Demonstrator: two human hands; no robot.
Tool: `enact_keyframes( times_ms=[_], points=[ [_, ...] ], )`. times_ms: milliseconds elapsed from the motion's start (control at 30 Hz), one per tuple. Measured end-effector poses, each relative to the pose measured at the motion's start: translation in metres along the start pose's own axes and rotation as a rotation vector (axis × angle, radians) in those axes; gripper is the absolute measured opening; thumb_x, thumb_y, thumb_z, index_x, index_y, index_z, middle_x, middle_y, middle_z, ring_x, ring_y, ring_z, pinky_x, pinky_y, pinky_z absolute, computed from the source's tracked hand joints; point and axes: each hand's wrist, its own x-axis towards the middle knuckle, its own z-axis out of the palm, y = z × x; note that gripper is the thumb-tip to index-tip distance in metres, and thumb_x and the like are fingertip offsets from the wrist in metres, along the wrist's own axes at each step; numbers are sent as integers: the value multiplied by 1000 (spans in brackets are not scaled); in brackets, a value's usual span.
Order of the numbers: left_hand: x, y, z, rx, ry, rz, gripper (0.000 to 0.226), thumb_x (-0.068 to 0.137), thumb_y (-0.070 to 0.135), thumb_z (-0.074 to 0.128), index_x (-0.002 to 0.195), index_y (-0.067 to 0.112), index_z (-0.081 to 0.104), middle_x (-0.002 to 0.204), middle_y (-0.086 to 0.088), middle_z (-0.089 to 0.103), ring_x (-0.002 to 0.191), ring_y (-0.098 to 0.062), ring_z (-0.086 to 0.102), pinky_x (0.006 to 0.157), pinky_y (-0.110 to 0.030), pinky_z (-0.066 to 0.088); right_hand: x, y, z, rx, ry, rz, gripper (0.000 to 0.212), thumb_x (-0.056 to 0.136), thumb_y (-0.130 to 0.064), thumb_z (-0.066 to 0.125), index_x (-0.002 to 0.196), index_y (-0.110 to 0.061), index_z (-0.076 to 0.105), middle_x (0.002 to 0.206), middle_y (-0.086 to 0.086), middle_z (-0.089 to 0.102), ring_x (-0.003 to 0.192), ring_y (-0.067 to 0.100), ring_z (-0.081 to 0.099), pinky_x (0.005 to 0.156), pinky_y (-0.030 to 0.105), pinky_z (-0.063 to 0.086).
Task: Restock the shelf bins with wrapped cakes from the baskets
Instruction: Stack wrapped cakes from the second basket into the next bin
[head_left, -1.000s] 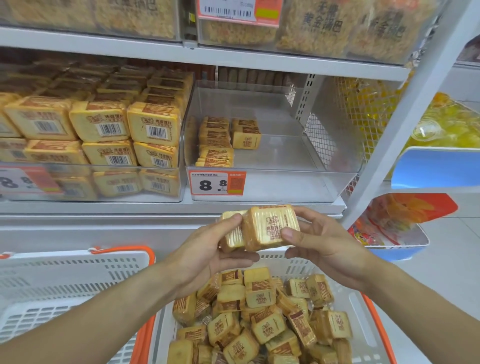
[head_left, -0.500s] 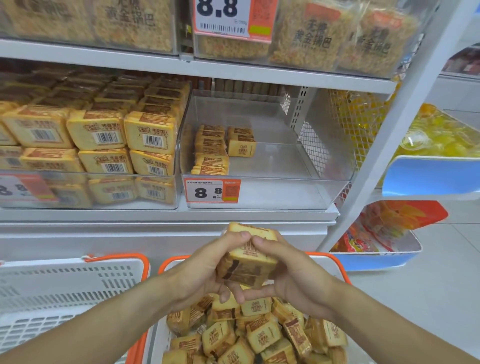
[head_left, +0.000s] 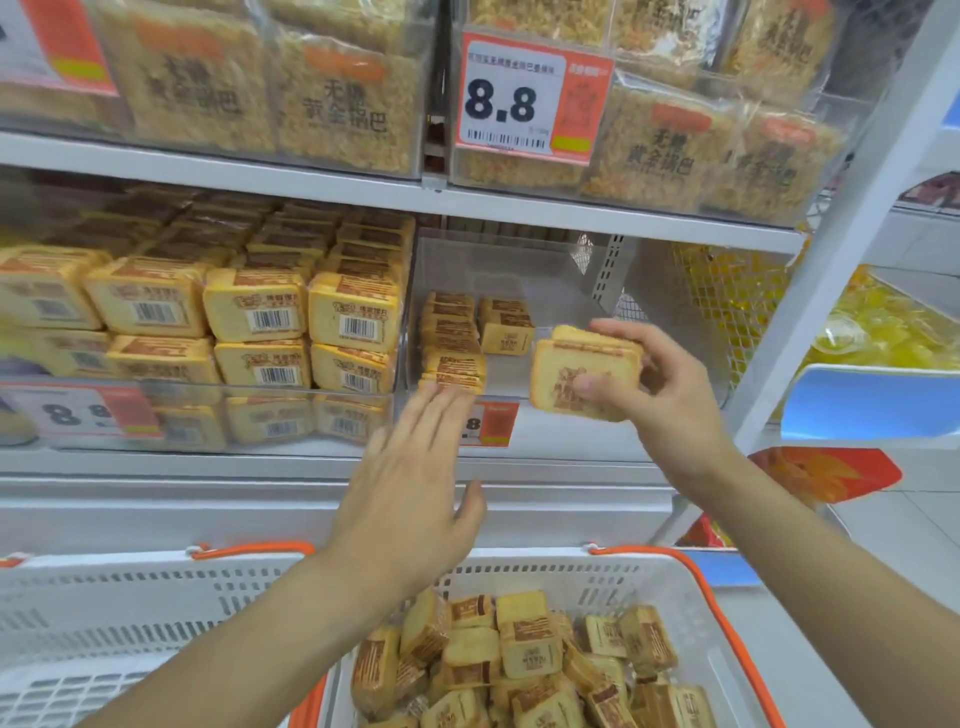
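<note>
Risk first: right hand (head_left: 660, 384) grips a small stack of cakes (head_left: 576, 376) at the mouth of the near-empty bin (head_left: 545, 270), thumb across the front face, fingers curled over the top and back. Stack looks like two or three wrapped pieces held only by squeeze, so the slick film could let the inner one slide out as it clears the front lip, dropping to the shelf edge or back into the basket (head_left: 675, 577). Second risk: the lip itself. Stack sits right at lip height, so a low entry would clip the clear wall and skew the pieces. Third: left hand (head_left: 410, 488) is flat, fingers straight and together, holding nothing, fingertips near the front of the short row (head_left: 452, 353) already in the bin; blurred, so I can't tell if it touches. A careless push there could topple that row, which is only a few pieces deep. Cakes themselves: square, pale yellow sponge in clear wrap with a brown printed label, soft-looking, edges rounded; likely compress under a hard pinch, so the grip has little margin either way. Held stack is tilted, label face toward camera. More lie loose and jumbled in the basket below, at mixed angles. Neighbouring bin (head_left: 208, 415) on the left is full, barcodes forward, which is probably the target layout. Second basket (head_left: 130, 597) at lower left shows no cakes in the visible part.
</note>
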Motion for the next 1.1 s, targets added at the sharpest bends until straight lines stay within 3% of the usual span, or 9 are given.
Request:
enact_keyframes(
  times_ms=[100,333,500,600,667,733,833,933,1100],
  points=[
    [0,-5,-2,110,-133,16,77,98,45,39,162,24,2,169,7,-10,153,-11,-20,121,-43,24,48,5,11,-141,15,71,55,65,4,89,113,-14,70,99,-1,75,83,3,70,67,21,58],
    [4,-9,-8,60,-155,15,74,99,44,44,161,22,9,168,7,-7,154,-11,-17,122,-45,25,118,48,41,-416,-184,369,60,67,17,81,118,-3,59,100,3,68,81,6,63,59,10,52],
    [4,-11,-11,88,-179,46,72,102,44,40,160,21,4,167,6,-12,153,-13,-20,123,-43,21,137,70,47,-635,-266,449,76,69,6,83,134,-6,47,127,8,58,117,24,58,87,27,50],
    [6,-12,-11,58,-157,54,71,101,42,41,160,21,7,167,5,-6,153,-13,-16,124,-42,21,138,76,41,-728,-246,510,78,76,9,78,142,-4,38,128,11,51,116,23,52,86,24,43],
    [7,-13,-12,45,-153,52,70,101,41,41,160,22,7,167,6,-6,153,-12,-15,124,-42,20,139,80,36,-793,-181,522,92,71,-2,85,147,-9,34,135,14,49,122,29,52,96,35,47],
    [6,-13,-12,47,-159,56,69,102,42,40,160,22,7,167,7,-7,153,-12,-16,122,-42,20,141,80,31,-830,-145,586,78,68,-10,89,132,-9,45,126,12,53,117,31,56,90,41,55],
    [5,-13,-13,64,-170,66,68,102,43,40,159,21,9,166,4,-7,152,-15,-17,120,-43,23,138,74,39,-735,-156,672,43,64,-8,89,89,-10,54,89,5,59,87,23,63,67,33,57],
    [6,-12,-13,79,-174,68,66,102,43,40,157,20,12,165,4,-6,152,-17,-16,119,-42,25,144,77,50,-568,-135,662,49,50,-2,89,94,-2,69,89,14,73,84,27,73,83,40,62],
    [5,-13,-12,81,-188,75,66,102,43,39,157,19,12,165,7,-11,152,-15,-20,120,-41,24,143,73,57,-334,-170,704,35,75,10,79,108,0,72,106,14,74,98,26,69,93,35,58]
  ],
)
